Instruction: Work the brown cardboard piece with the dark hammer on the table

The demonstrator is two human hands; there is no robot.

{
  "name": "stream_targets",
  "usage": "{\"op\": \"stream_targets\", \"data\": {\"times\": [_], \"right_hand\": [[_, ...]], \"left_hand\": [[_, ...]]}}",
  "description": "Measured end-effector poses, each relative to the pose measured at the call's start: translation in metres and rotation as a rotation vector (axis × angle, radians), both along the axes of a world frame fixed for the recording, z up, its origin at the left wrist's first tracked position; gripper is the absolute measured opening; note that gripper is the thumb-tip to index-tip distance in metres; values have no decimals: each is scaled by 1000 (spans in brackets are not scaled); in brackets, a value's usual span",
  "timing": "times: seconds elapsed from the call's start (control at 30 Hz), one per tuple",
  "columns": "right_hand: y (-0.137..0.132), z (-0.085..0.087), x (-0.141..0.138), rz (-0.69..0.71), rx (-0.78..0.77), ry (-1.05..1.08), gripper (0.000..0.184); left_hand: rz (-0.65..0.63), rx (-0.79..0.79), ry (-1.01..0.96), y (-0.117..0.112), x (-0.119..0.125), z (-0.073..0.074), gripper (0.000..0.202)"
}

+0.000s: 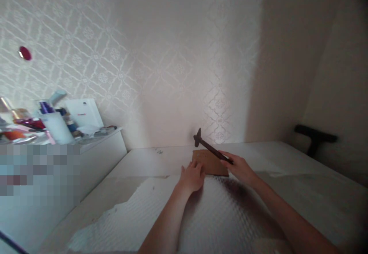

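Observation:
A brown leather piece (207, 161) lies flat on the white table (287, 158), at the far edge of a sheet of bubble wrap (207, 215). My left hand (192, 176) rests on the near left corner of the brown piece, fingers curled down onto it. My right hand (239, 167) grips the handle of a dark hammer (209, 146). The hammer slants up and to the left, its head raised above the brown piece.
A white shelf (97, 141) at the left carries bottles, tubes and a white box (84, 112). A patterned wall stands right behind the table. A dark chair armrest (315, 135) sticks out at the right. A blurred patch covers the lower left.

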State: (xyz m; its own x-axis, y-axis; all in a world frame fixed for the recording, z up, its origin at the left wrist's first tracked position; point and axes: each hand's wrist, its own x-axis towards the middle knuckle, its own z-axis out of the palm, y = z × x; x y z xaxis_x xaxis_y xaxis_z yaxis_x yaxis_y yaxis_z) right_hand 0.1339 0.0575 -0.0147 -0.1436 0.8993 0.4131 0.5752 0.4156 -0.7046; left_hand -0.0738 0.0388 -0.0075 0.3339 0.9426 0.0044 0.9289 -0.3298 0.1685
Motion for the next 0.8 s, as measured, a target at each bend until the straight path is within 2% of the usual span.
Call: {"op": "stream_targets", "data": {"times": [0.1, 0.2, 0.43, 0.63, 0.8], "right_hand": [[3, -13, 0, 72, 34, -22, 44], [0, -17, 6, 53, -4, -11, 47], [-10, -11, 13, 1, -56, -98, 49], [-14, -5, 10, 41, -77, -51, 46], [-14, -7, 10, 30, -90, -37, 48]], "left_hand": [[4, -7, 2, 0, 1, -1, 47], [4, -12, -1, 0, 1, -3, 48], [-7, -34, -34, 1, 0, -4, 50], [-11, -22, -46, 2, -1, -4, 49], [-5, -36, -30, 2, -2, -4, 50]]}}
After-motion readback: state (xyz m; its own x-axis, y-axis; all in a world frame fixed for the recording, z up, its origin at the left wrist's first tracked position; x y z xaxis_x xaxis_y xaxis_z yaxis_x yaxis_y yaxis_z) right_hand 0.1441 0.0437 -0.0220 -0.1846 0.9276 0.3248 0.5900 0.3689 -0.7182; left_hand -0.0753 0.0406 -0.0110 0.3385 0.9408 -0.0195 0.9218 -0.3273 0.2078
